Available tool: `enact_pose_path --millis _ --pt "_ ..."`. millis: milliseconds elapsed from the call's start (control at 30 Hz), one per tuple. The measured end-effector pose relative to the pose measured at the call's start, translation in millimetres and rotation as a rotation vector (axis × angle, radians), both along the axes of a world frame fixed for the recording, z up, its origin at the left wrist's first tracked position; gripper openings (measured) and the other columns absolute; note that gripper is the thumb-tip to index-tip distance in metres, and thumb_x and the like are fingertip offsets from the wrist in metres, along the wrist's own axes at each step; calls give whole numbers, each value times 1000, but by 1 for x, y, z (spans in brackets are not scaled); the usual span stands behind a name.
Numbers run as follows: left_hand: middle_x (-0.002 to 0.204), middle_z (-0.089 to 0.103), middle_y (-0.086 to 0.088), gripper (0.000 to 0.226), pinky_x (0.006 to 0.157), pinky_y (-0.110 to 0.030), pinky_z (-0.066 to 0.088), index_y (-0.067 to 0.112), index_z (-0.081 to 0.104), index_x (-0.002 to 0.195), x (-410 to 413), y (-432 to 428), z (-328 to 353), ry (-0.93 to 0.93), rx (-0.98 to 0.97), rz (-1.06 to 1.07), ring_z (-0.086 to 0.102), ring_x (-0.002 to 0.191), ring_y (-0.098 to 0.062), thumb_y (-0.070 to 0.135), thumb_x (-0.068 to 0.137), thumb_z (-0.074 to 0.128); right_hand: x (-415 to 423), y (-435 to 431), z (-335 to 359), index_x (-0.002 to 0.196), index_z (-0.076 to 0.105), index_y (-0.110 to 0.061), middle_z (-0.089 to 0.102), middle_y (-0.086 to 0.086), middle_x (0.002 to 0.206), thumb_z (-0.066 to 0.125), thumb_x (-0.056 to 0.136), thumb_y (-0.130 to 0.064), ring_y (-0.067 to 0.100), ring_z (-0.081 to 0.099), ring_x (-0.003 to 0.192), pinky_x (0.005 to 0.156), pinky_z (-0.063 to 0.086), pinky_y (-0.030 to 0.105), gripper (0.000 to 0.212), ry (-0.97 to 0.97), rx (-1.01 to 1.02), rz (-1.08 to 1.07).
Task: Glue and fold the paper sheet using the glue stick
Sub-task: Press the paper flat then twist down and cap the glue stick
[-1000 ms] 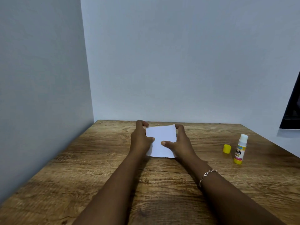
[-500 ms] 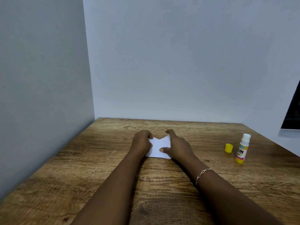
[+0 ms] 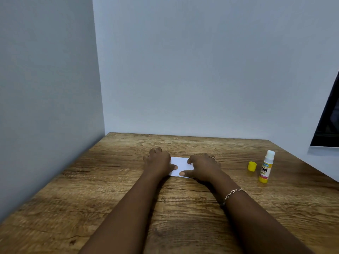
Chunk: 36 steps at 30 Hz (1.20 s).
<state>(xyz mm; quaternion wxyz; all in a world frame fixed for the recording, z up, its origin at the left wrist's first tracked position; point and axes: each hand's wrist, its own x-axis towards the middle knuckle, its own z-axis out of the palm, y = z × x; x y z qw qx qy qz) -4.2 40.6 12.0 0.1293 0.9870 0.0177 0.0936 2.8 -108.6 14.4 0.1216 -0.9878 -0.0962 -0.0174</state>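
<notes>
A small white paper sheet (image 3: 180, 166) lies folded flat on the wooden table (image 3: 110, 180). My left hand (image 3: 158, 162) presses down on its left end and my right hand (image 3: 203, 166) on its right end, fingers spread over it, so only the middle strip shows. The glue stick (image 3: 266, 167), white with a yellow base and its cap off, stands upright to the right, apart from both hands. Its yellow cap (image 3: 252, 166) sits just left of it.
Grey walls close the table off at the left and the back. A dark screen or frame (image 3: 328, 121) leans at the far right edge. A bracelet is on my right wrist.
The raised far half of the sheet has been brought down toward me and flattened. Both hands have dropped from holding its edges to pressing on top and have spread apart.
</notes>
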Motion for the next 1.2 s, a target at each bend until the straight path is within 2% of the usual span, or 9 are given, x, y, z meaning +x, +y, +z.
enact_pose_path --millis 100,233,367,500,633,833,900,1000,1200 --pt "139 41 -12 52 106 -49 30 15 53 123 -4 -1 -4 0 33 -16 32 130 -30 50 84 55 -8 -13 7 112 57 -23 52 9 116 68 72 -49 28 44 114 90 36 36 49 -233 154 87" --pt "136 43 -9 52 108 -47 26 18 52 124 -6 -3 -6 -144 -3 -60 35 128 -28 52 85 51 -24 -39 27 99 63 -15 55 2 88 70 77 -27 20 49 91 68 25 24 26 -626 377 228" --pt "133 46 -7 49 109 -43 24 19 51 124 -5 -7 -8 -213 -42 -127 37 126 -25 50 87 50 -35 -70 36 97 65 -10 60 10 84 72 76 -20 25 53 85 71 26 20 25 -827 368 209" --pt "131 48 -7 49 106 -39 25 18 51 125 -6 -8 -8 -253 -95 -162 39 124 -25 49 87 51 -44 -99 38 105 61 -11 58 12 96 74 74 -25 29 53 94 78 23 17 36 -918 409 102" --pt "129 49 -8 50 104 -37 28 17 50 126 -8 -9 -8 -271 -133 -185 40 122 -25 47 87 51 -52 -125 33 117 54 -17 51 11 116 76 71 -24 22 50 109 89 29 24 52 -836 620 -3" --pt "128 50 -8 49 101 -35 31 15 50 127 -10 -11 -6 -278 -159 -204 41 121 -25 45 87 52 -53 -156 21 138 32 -16 42 11 139 77 68 -6 21 37 130 97 32 32 83 -357 894 -134" --pt "129 50 -9 50 101 -35 32 15 50 127 -11 -11 -5 -273 -172 -207 40 121 -25 45 87 53 -50 -159 16 134 37 -12 47 9 129 75 67 1 21 43 121 92 37 29 78 -270 924 -149" --pt "130 49 -9 50 101 -35 33 14 50 128 -12 -12 -4 -262 -190 -211 40 122 -25 44 87 53 -46 -160 8 116 48 -7 55 4 98 71 68 9 19 51 88 65 42 27 56 -230 945 -149" --pt "131 49 -8 50 99 -34 34 15 49 128 -13 -14 -4 -267 -212 -221 39 123 -24 44 88 53 -34 -163 -1 110 54 -4 61 12 99 68 72 6 27 56 90 82 46 44 42 -252 850 -208"
